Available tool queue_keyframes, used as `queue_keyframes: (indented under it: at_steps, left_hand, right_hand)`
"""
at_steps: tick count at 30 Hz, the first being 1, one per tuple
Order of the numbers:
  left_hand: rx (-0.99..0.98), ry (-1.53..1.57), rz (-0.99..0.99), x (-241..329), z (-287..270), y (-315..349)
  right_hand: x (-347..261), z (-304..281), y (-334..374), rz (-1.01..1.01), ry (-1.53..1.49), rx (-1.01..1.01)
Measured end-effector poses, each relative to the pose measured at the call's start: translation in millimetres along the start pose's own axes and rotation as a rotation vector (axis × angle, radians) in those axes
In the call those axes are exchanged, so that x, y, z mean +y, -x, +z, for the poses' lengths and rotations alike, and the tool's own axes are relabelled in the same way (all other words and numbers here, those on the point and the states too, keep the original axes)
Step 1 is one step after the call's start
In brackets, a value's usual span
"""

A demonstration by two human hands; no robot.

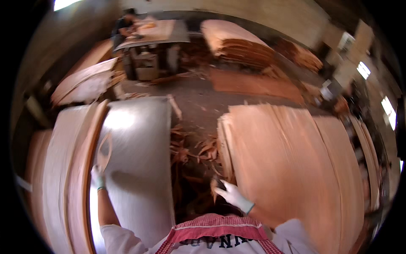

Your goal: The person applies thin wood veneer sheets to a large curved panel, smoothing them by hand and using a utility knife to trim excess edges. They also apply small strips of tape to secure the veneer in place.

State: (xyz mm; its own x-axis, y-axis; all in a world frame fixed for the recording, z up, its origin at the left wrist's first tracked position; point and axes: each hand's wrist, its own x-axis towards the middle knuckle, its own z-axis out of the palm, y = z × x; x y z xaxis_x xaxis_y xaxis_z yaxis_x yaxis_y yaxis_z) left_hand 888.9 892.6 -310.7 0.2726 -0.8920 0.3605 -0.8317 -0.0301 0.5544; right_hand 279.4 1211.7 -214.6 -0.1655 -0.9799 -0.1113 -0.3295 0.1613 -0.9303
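My left hand (pixel 97 177), in a white glove with a green cuff, is at the left edge of a shiny metal-topped table (pixel 141 152). Its fingers are closed on a thin, curved strip of wood veneer (pixel 104 153), which loops up and away over the metal. My right hand (pixel 233 196), gloved the same way, hovers over the gap between the table and a veneer stack (pixel 287 161) on the right. Its fingers close round a dark object (pixel 218 183) with a brown, pointed part hanging below; blur hides what it is.
More veneer sheets (pixel 69 165) stand along the table's left side. Torn veneer scraps (pixel 207 148) litter the floor in the gap. Farther back, a person (pixel 126 27) works at another table (pixel 163 31). A tall veneer pile (pixel 241 44) and a flat sheet (pixel 253 84) lie beyond.
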Motion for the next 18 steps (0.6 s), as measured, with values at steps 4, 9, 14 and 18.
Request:
queue_keyframes:
  at_steps: [4,9,14,18]
  left_hand:
    - [-0.062,-0.207,-0.367,-26.5,17.8,-97.0]
    - [-0.079,-0.746,-0.200,150.4,179.3,-50.7]
    - [-0.504,1.122,-0.234,299.2,301.2,-31.7]
    - [-0.780,0.268,1.030,416.6,353.4,59.4]
  right_hand:
    - [-59.6,-21.6,-93.1,-0.071,0.059,0.126]
    - [71.1,-119.1,-59.5,0.421,0.378,0.450]
    - [170.5,-130.8,-53.2,0.687,0.051,0.525]
    - [183.3,-138.7,-150.4,0.642,-0.172,0.514]
